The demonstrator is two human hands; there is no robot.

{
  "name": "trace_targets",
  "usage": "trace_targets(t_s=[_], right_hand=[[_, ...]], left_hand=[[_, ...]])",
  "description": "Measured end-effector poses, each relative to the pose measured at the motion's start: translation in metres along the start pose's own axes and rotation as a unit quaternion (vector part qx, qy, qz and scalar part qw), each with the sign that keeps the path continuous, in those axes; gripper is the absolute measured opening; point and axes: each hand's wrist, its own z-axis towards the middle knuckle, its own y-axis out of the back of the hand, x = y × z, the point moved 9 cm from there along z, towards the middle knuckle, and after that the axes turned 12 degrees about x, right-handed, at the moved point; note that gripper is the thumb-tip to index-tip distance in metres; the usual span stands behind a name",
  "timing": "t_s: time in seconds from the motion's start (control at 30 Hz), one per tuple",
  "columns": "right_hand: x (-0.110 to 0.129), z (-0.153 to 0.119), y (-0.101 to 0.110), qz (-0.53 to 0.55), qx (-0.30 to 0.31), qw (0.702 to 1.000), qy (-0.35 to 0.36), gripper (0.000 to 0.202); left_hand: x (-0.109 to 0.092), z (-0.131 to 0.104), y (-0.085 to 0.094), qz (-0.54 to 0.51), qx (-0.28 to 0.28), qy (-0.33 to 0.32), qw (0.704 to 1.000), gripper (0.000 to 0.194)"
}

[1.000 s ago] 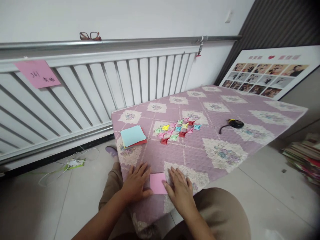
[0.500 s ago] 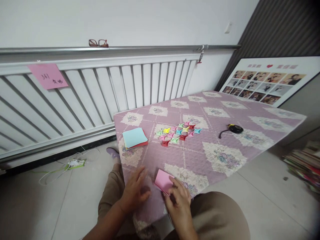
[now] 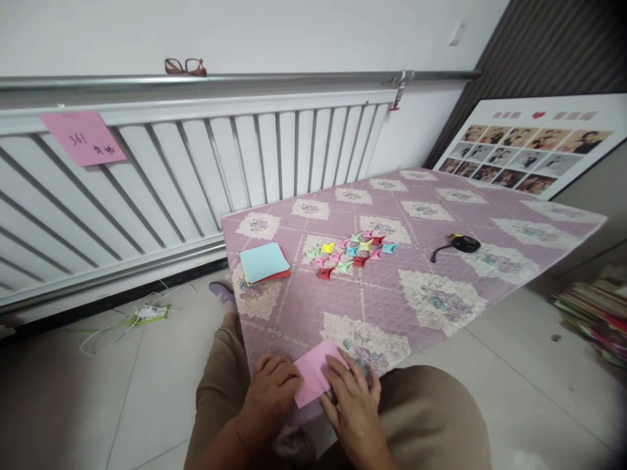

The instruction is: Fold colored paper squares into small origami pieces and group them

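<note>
A piece of pink paper (image 3: 312,375) with a crease line across it lies at the near corner of the table. My left hand (image 3: 271,393) grips its left edge, fingers curled. On its right side, my right hand (image 3: 356,410) holds the paper, fingertips resting on top and covering that edge. Farther up the table, several small folded paper pieces (image 3: 360,262) in red, pink, yellow, green and blue sit in a cluster. To the left of them is a stack of coloured paper (image 3: 265,263), light blue on top with red and yellow showing below.
A flowered pink cloth covers the table (image 3: 304,307). A black object with a strap (image 3: 464,243) lies toward its right side. Behind stands a white radiator (image 3: 255,156), with glasses (image 3: 186,67) on the pipe above. A power strip (image 3: 151,314) with cables is on the floor.
My left hand has moved right and taken hold of the pink paper's left edge. The paper, folded smaller before, now shows a wider, opened surface. The view has shifted slightly.
</note>
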Motion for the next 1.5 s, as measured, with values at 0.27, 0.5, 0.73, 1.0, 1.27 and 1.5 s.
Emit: trace_targets(t_s=[0.27,0.5,0.73,1.0,1.27,1.5], right_hand=[[-0.009,-0.015,0.010,-0.011,0.002,0.999,-0.030,0.032],[0.016,-0.017,0.007,-0.002,0.024,0.998,0.065,0.034],[0.009,-0.024,0.008,0.012,0.033,0.997,0.068,0.027],[0.021,-0.001,0.017,0.102,0.035,0.994,-0.002,0.017],[0.009,0.004,0.013,0.154,0.012,0.987,-0.049,0.009],[0.008,0.005,0.018,0.141,-0.003,0.988,-0.063,0.011]], left_hand=[[0.007,-0.005,-0.011,0.014,0.085,0.027,0.996,0.024],[0.008,-0.011,-0.011,0.003,0.084,0.024,0.996,0.030],[0.008,-0.014,-0.011,-0.001,0.100,0.034,0.994,0.032],[0.008,-0.010,-0.007,-0.046,0.106,0.040,0.993,0.030],[0.026,-0.005,-0.002,-0.065,0.100,0.123,0.985,0.010],[0.046,-0.002,-0.004,-0.062,0.127,0.198,0.970,0.011]])
